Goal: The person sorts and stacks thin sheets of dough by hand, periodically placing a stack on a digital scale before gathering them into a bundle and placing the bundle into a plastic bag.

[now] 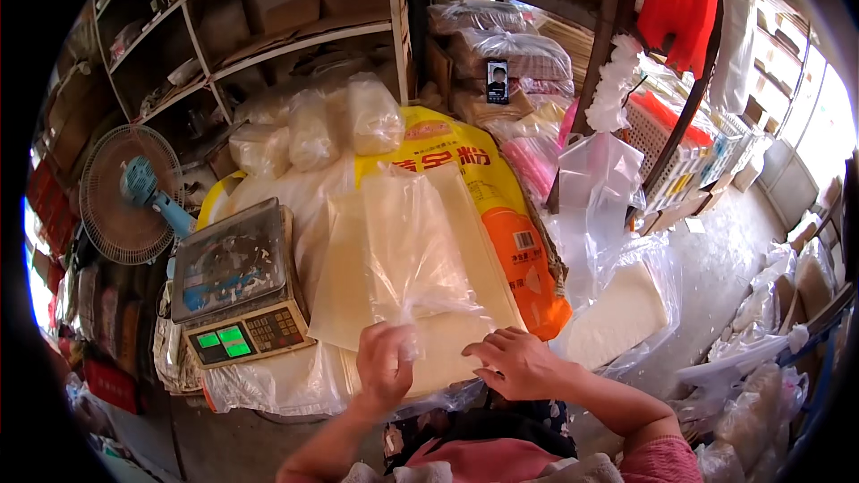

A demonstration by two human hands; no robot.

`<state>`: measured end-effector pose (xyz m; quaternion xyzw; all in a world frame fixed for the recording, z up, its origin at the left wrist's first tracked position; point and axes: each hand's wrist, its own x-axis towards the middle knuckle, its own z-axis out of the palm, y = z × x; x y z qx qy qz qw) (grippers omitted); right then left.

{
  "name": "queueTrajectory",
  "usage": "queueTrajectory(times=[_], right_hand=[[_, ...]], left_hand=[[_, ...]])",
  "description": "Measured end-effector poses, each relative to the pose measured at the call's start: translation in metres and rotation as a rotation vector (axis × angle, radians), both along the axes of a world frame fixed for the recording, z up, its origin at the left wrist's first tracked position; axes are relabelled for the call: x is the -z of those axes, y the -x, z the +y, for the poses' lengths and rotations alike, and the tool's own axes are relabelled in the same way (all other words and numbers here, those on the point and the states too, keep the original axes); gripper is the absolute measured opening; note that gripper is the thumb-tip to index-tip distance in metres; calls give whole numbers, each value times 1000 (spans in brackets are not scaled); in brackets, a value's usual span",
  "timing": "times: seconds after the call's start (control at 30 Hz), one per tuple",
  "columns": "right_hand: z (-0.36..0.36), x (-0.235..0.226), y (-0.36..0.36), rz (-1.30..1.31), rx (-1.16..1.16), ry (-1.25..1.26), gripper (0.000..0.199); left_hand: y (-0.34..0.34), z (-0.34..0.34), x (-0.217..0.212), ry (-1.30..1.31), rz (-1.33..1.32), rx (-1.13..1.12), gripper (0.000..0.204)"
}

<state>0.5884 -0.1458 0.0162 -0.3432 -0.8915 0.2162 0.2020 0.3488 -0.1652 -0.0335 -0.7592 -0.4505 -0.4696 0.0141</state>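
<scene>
My left hand [385, 365] pinches the near edge of a clear plastic bag [413, 246] that stands up from a stack of pale flat sheets [465, 250]. My right hand [514, 360] rests on the near end of that stack, fingers spread and touching the bag's lower corner. The stack lies on a large yellow and orange sack [501, 206].
A digital weighing scale [234, 282] sits left of the stack, a blue fan [130, 192] beyond it. Filled plastic bags [313, 130] lie behind. Another bagged pale block [617, 313] is to the right. Wooden shelves [268, 36] rise at the back; hanging clear bags [595, 170] are at right.
</scene>
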Motion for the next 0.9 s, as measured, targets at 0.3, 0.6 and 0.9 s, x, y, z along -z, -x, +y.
queueTrajectory(times=[0.3, 0.6, 0.9], right_hand=[[11, -14, 26, 58, -389, -565, 24], [40, -23, 61, 201, -671, -515, 19], [72, 32, 65, -78, -217, -267, 20]], left_hand=[[-4, -24, -5, 989, -1309, 477, 33], [-10, -6, 36, 650, -581, 330, 31], [-16, 5, 47, 666, -469, -2, 16]])
